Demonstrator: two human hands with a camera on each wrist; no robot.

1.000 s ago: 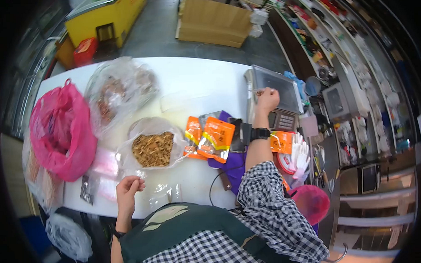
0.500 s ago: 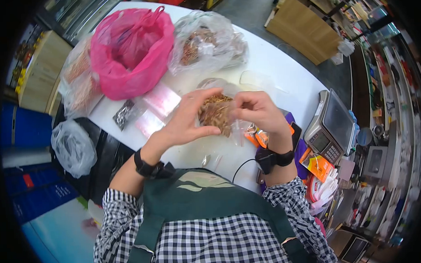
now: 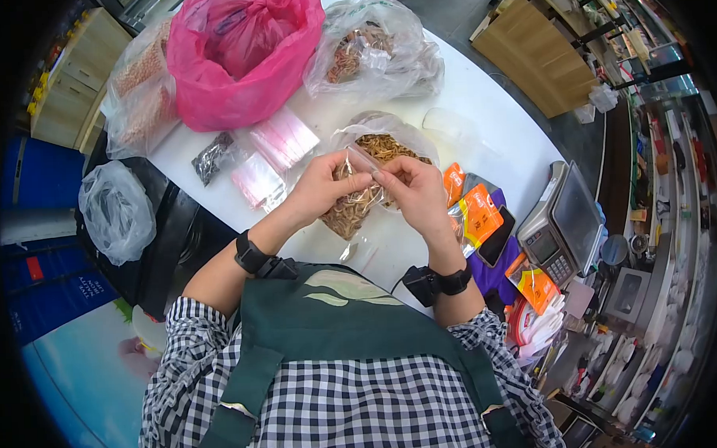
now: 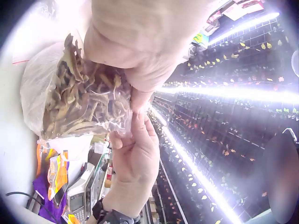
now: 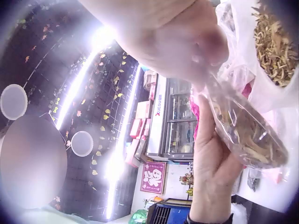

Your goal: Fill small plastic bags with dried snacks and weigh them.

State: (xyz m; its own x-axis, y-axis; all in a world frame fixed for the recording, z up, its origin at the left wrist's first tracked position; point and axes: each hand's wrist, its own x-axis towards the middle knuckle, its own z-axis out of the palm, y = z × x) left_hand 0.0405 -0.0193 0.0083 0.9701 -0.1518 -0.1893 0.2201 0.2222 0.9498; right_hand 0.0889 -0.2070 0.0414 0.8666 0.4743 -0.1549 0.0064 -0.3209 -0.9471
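Both hands meet at the top of a small clear plastic zip bag filled with dried brown strips. My left hand pinches one side of its mouth. Thumb and fingers of my right hand pinch the other side, close to the left thumb. The bag hangs upright near the table's front edge. In the left wrist view, pale curled strips fill the bag below the fingers. Just behind it lies an open white plastic bag of the same loose strips.
A pink plastic bag and a clear bag of reddish dried pieces stand at the back. Flat empty zip bags lie left. Orange packets, a phone and a weighing scale are on the right.
The right hand has come from over the scale to the left hand at the front of the table. The left hand has gone from spread fingers to pinching the zip bag. The head view has turned.
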